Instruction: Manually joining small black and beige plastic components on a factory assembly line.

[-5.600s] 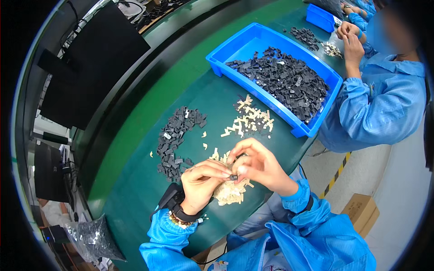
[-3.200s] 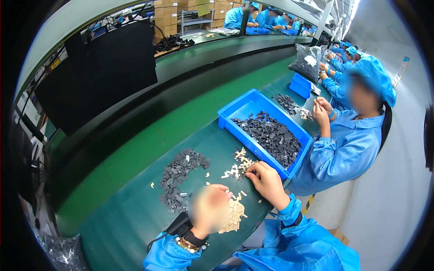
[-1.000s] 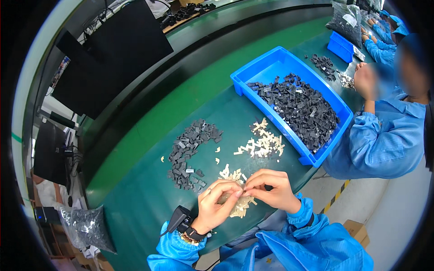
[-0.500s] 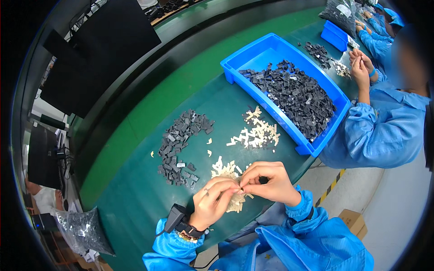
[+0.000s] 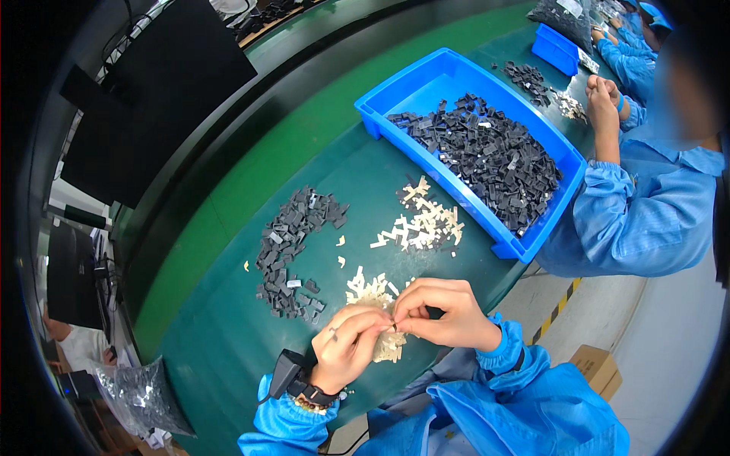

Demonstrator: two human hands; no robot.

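Observation:
Over the near edge of the green table, my left hand (image 5: pixel 346 346) and my right hand (image 5: pixel 450 316) meet fingertip to fingertip. Both are closed in a pinch around a tiny dark piece (image 5: pixel 394 327), mostly covered by the fingers. Just beneath and behind them lies a heap of small cream-coloured strips (image 5: pixel 368 290), partly hidden by my hands. Farther left, small black plastic pieces (image 5: pixel 283 237) are spread in a curved pile. A second scatter of cream strips (image 5: pixel 426 226), with some dark bits among them, lies beyond my right hand.
A blue bin (image 5: pixel 464 199) full of black pieces stands at the right. Beside it a person in a blue smock (image 5: pixel 635 216) works with both hands close together. A clear bag of dark parts (image 5: pixel 148 399) lies at lower left; a black panel (image 5: pixel 163 102) stands at upper left.
The whole view has shifted slightly, so the table's contents appear a little farther left. My hands stay pinched together, with only a small change in the fingers' position.

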